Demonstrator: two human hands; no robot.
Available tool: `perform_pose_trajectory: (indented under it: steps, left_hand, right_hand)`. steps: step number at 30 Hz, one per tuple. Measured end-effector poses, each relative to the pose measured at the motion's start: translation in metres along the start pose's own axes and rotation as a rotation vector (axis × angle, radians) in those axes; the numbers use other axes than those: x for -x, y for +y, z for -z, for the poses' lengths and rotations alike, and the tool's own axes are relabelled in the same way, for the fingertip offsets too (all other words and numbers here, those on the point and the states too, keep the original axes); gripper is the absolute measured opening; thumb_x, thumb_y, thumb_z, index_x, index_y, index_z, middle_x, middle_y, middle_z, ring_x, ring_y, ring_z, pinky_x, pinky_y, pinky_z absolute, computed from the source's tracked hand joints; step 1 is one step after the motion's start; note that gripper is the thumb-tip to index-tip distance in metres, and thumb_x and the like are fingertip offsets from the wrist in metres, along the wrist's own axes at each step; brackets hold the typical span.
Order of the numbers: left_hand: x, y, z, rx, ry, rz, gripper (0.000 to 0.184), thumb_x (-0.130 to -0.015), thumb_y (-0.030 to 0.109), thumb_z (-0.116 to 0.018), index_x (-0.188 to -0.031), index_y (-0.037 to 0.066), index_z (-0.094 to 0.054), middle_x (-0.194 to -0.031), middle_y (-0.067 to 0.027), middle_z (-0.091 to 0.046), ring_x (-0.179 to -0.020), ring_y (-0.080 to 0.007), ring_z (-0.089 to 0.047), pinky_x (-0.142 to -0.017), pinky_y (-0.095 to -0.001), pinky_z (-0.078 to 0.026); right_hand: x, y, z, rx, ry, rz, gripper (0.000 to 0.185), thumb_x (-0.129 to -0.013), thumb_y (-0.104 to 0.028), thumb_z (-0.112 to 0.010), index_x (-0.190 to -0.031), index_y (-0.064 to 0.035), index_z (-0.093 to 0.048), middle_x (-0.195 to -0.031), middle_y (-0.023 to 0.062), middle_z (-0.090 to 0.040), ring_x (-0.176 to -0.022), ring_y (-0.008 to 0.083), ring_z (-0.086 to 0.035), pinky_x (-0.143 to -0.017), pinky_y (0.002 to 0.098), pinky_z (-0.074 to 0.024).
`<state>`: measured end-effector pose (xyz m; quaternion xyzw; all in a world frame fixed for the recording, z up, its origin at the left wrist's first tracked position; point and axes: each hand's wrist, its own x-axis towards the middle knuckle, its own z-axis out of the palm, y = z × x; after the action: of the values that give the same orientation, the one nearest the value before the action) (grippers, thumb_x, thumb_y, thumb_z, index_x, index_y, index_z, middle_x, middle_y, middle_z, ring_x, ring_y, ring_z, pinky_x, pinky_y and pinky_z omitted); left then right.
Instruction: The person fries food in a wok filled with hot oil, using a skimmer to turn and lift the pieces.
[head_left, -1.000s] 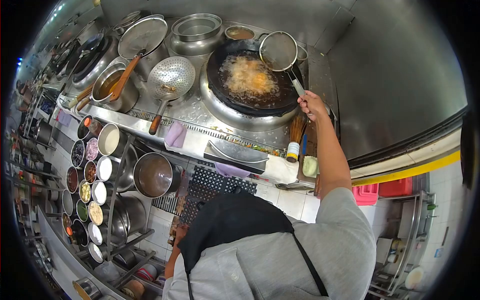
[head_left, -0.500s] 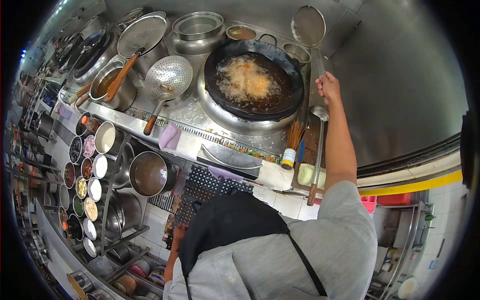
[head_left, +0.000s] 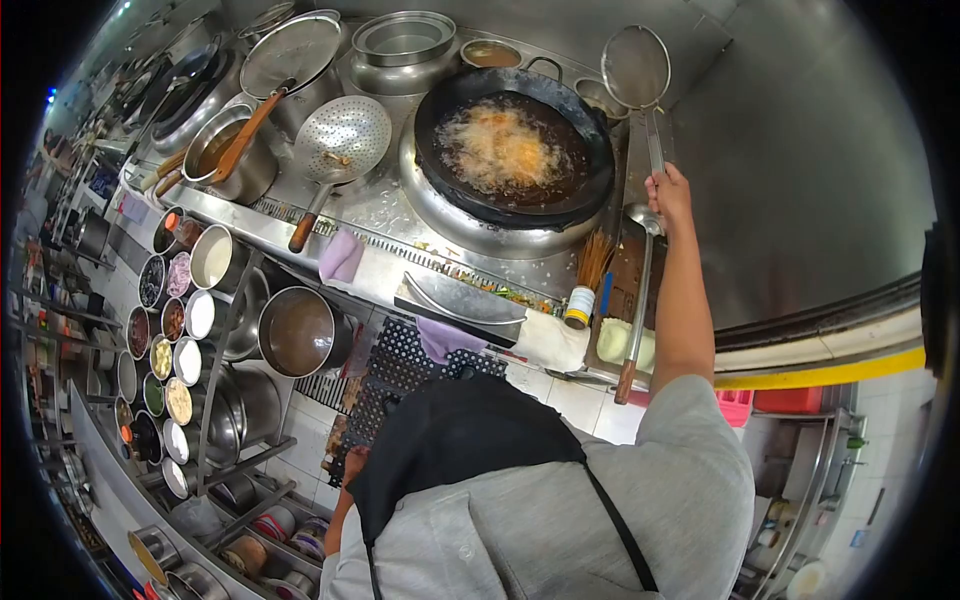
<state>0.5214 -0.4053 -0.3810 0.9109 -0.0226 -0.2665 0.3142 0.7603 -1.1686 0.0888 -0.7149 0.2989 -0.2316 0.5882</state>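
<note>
Head view — wok [head_left: 590, 165] of bubbling oil, orange food [head_left: 525, 157] inside.

Restaurant kitchen: bubbling wok [head_left: 590, 165], crowded pots [head_left: 297, 332].

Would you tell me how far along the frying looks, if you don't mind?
The food is already in the wok, amid bubbling oil. The right hand holds the wire strainer beside the wok, not over the food. Scooping the food out probably remains, as it sits in the oil.
</note>
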Motion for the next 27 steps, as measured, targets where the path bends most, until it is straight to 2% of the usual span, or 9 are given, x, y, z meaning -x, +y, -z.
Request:
perform_pose_trajectory:
  steps: [1, 3, 6, 10, 13, 14, 20, 21, 27]
  left_hand:
    - [-0.004, -0.002, 0.003, -0.004, -0.004, -0.010, 0.025, -0.081, 0.027, -0.056, -0.087, 0.004, -0.065, -0.086, -0.0144, -0.065, -0.086, -0.0295, -0.063, -0.072, -0.0349, -0.047]
    - [-0.017, -0.007, 0.009, -0.054, -0.024, 0.380, 0.024, -0.080, 0.027, -0.056, -0.089, 0.006, -0.065, -0.086, -0.0144, -0.066, -0.084, -0.0273, -0.064, -0.070, -0.0344, -0.049]
    - [-0.039, 0.008, 0.041, 0.230, -0.064, 0.022, 0.022, -0.080, 0.024, -0.056, -0.088, 0.005, -0.064, -0.080, -0.0121, -0.065, -0.074, -0.0244, -0.064, -0.064, -0.0343, -0.049]
    - [-0.074, -0.016, 0.062, 0.949, -0.202, 0.303, 0.010, -0.085, 0.011, -0.050, -0.078, 0.006, -0.056, -0.061, -0.0037, -0.054, -0.052, -0.0182, -0.053, -0.048, -0.0305, -0.043]
    - [-0.058, 0.038, 0.107, 1.053, -0.277, 0.348, 0.007, -0.085, 0.008, -0.049, -0.079, 0.008, -0.053, -0.058, -0.0030, -0.051, -0.046, -0.0158, -0.049, -0.041, -0.0293, -0.039]
    - [-0.059, 0.042, 0.104, 0.682, -0.146, 0.265, 0.006, -0.085, 0.009, -0.048, -0.081, 0.008, -0.053, -0.058, -0.0029, -0.051, -0.043, -0.0141, -0.047, -0.037, -0.0299, -0.038]
    - [-0.025, 0.054, 0.124, 0.656, -0.174, 0.243, 0.004, -0.083, 0.007, -0.050, -0.081, 0.008, -0.054, -0.060, -0.0018, -0.051, -0.052, -0.0134, -0.049, -0.046, -0.0277, -0.041]
    - [-0.053, -0.027, 0.067, 0.839, -0.133, 0.176, 0.002, -0.082, 0.007, -0.052, -0.081, 0.007, -0.054, -0.065, -0.0011, -0.051, -0.059, -0.0134, -0.050, -0.054, -0.0265, -0.042]
    - [-0.048, -0.043, 0.067, 0.836, -0.114, 0.149, 0.002, -0.081, 0.006, -0.053, -0.079, 0.007, -0.054, -0.067, -0.0018, -0.054, -0.060, -0.0134, -0.050, -0.055, -0.0263, -0.042]
  right_hand:
    - [0.016, -0.004, 0.008, -0.001, 0.012, 0.002, 0.015, -0.089, -0.008, -0.045, -0.101, -0.0015, -0.051, -0.064, 0.0017, -0.049, -0.045, 0.0067, -0.039, -0.033, 0.0233, -0.0302]
    - [0.045, -0.011, 0.026, -0.094, -0.173, -0.066, 0.015, -0.089, -0.007, -0.045, -0.102, -0.0015, -0.049, -0.066, 0.0020, -0.051, -0.045, 0.0059, -0.040, -0.032, 0.0211, -0.0291]
    - [0.086, -0.015, 0.030, -0.119, -0.165, -0.157, 0.014, -0.090, -0.006, -0.043, -0.102, -0.0020, -0.048, -0.068, 0.0034, -0.051, -0.046, 0.0059, -0.039, -0.032, 0.0193, -0.0277]
    - [0.121, -0.003, 0.016, -0.079, -0.198, -0.228, 0.012, -0.090, -0.006, -0.043, -0.100, -0.0025, -0.048, -0.069, 0.0039, -0.049, -0.048, 0.0069, -0.040, -0.033, 0.0195, -0.0274]
    - [0.135, 0.013, -0.006, -0.099, -0.135, -0.273, 0.009, -0.089, -0.006, -0.043, -0.097, -0.0018, -0.048, -0.069, 0.0045, -0.048, -0.047, 0.0072, -0.039, -0.033, 0.0199, -0.0273]
    - [0.138, 0.016, -0.013, -0.109, -0.173, -0.290, 0.008, -0.089, -0.005, -0.043, -0.095, -0.0016, -0.048, -0.069, 0.0047, -0.048, -0.047, 0.0074, -0.039, -0.033, 0.0201, -0.0274]
    - [0.141, 0.040, -0.040, -0.356, -0.306, -0.409, 0.003, -0.089, -0.001, -0.044, -0.091, -0.0013, -0.046, -0.072, 0.0094, -0.054, -0.046, 0.0069, -0.041, -0.031, 0.0184, -0.0295]
    - [0.142, 0.039, -0.043, -0.356, -0.305, -0.410, 0.003, -0.089, -0.001, -0.044, -0.091, -0.0013, -0.046, -0.072, 0.0094, -0.054, -0.046, 0.0069, -0.041, -0.031, 0.0184, -0.0295]
    - [0.149, 0.031, -0.051, -0.710, -0.464, -0.642, 0.013, -0.091, -0.002, -0.040, -0.100, 0.0055, -0.046, -0.073, 0.0098, -0.052, -0.047, 0.0043, -0.039, -0.031, 0.0150, -0.0299]
